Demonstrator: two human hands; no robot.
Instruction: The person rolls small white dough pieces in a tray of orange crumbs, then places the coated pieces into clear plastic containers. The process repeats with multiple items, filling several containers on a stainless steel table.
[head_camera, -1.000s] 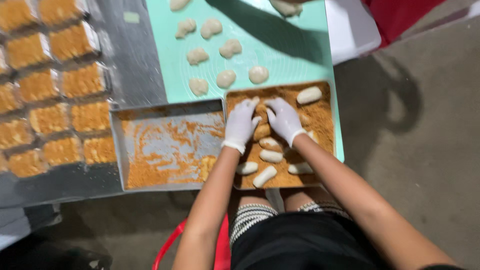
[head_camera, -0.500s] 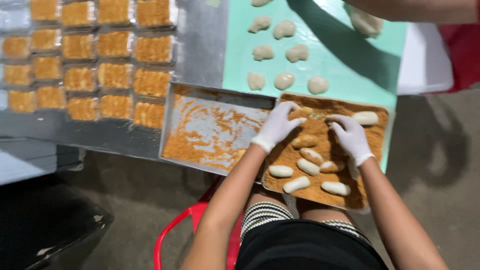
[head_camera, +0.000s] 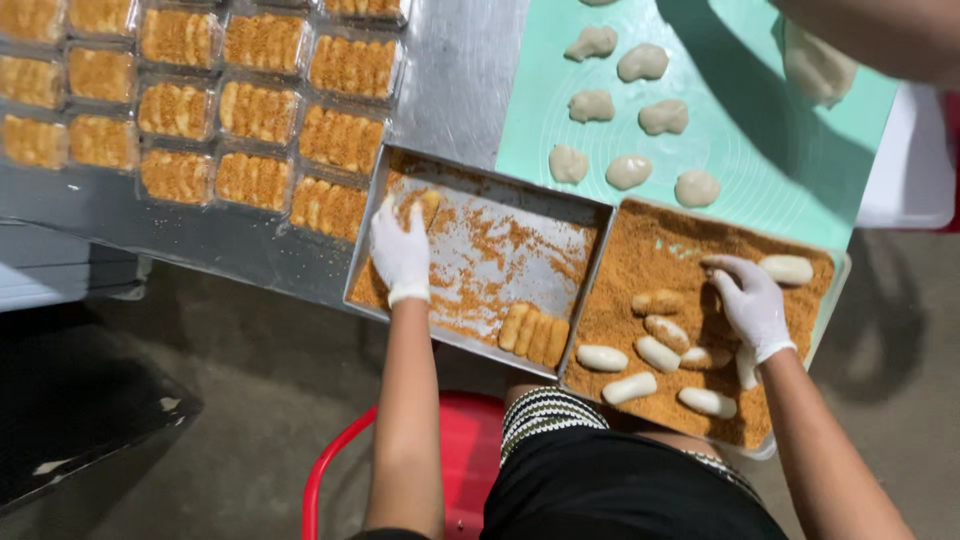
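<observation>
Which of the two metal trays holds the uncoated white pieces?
The right tray, filled with breadcrumbs, under the right hand; the left tray is mostly bare metal.

1. Your left hand (head_camera: 400, 255) wears a thin, smooth white glove; it rests in a dull, scratched metal tray (head_camera: 480, 170).
2. Under your right hand (head_camera: 752, 305), the breadcrumbs (head_camera: 650, 250) look dry, coarse and matt.
3. Just beyond it, the mint-green mat (head_camera: 760, 140) looks smooth and matt, with soft pale dough pieces (head_camera: 628, 172) on it.
</observation>
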